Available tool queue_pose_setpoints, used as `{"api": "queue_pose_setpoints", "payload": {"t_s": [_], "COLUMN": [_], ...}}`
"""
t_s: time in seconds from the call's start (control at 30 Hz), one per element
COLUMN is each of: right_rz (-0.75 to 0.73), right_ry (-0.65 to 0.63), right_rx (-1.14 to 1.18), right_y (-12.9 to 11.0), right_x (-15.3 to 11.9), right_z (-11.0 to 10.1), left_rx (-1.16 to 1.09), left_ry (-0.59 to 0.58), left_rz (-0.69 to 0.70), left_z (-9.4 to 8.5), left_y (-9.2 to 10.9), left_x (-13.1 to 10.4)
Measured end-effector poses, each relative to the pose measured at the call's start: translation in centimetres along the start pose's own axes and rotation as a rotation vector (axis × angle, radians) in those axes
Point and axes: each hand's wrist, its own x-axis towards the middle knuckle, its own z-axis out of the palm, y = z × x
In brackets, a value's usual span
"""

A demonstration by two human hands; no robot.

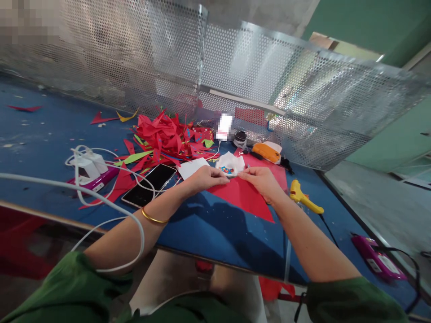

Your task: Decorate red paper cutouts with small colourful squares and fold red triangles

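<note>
A white crumpled paper tray (236, 162) with small blue, red and yellow pieces (226, 170) in it lies on the red paper sheet (242, 194). My left hand (213, 176) is closed in a pinch at the tray's near left side. Opposite it, at the near right corner, my right hand (258, 177) has thumb and fingers pressed together, with a thin grey tip just showing above them. What either pinch holds is too small to make out. A white paper piece (193, 168) lies beyond my left wrist.
Red paper scraps (164, 134) are heaped at the back left. A black phone (150, 185), white cables and a purple power strip (97, 179) lie left. Right are a yellow glue gun (305, 197), an orange packet (266, 152) and another purple strip (377, 258). Perforated metal (235, 58) stands behind.
</note>
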Motion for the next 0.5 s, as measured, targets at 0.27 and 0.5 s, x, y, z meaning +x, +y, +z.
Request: {"api": "queue_pose_setpoints", "payload": {"t_s": [0.27, 0.5], "right_rz": [0.028, 0.071], "right_ry": [-0.029, 0.204], "right_rx": [0.009, 0.299], "right_y": [0.3, -0.4], "right_x": [0.3, 0.4], "right_z": [0.0, -1.0], "left_rx": [-0.225, -0.616], "left_ry": [0.129, 0.305], "left_rz": [-0.121, -0.269], "left_z": [-1.1, -2.3], "left_y": [0.0, 0.0], "left_x": [0.2, 1.1]}}
